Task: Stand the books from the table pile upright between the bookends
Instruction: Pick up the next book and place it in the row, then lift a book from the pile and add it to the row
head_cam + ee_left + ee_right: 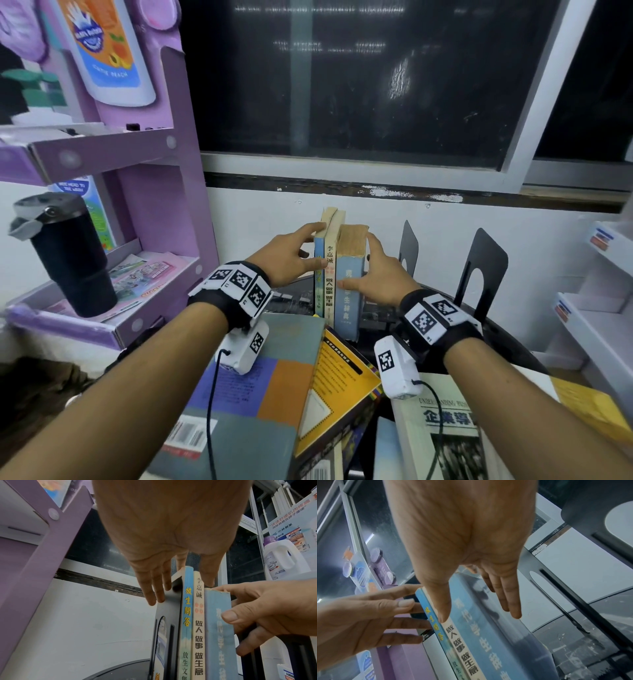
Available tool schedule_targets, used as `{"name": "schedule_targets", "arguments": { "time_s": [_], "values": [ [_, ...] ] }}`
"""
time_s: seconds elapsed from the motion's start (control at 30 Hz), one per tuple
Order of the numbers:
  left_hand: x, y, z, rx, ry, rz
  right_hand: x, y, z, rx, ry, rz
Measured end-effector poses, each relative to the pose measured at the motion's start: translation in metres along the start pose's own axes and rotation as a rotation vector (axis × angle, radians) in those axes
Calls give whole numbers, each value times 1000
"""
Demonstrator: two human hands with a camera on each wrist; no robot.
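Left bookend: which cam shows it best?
Left wrist view: the left bookend fills the frame's centre, its black plate flat against the blue book, left hand fingers on it. Head view hides it behind that hand; right wrist shows only slivers between the fingers.

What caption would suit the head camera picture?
Both hands, left hand and right hand, steady three upright books beside black bookends.

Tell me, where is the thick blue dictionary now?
In the head view, the thick blue dictionary stands upright at the right end of three standing books, touching the cream-spined book, with the right hand against its right side.
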State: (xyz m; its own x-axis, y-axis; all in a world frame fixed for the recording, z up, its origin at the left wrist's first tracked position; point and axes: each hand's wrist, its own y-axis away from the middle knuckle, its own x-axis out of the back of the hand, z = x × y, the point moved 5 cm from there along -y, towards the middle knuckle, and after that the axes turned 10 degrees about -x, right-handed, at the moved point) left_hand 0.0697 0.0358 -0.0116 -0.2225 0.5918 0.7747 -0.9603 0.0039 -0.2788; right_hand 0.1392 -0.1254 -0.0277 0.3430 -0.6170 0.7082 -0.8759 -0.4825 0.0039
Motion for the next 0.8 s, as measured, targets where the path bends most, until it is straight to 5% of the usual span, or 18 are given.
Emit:
{"name": "schedule_targets", "arguments": {
  "time_s": [0.4, 0.8],
  "values": [
    [29, 83, -17, 331, -136, -209, 2, 54, 0, -66, 72, 88],
    [19, 170, -54, 629, -115, -338, -66, 102, -14, -163, 215, -259]
  ]
}}
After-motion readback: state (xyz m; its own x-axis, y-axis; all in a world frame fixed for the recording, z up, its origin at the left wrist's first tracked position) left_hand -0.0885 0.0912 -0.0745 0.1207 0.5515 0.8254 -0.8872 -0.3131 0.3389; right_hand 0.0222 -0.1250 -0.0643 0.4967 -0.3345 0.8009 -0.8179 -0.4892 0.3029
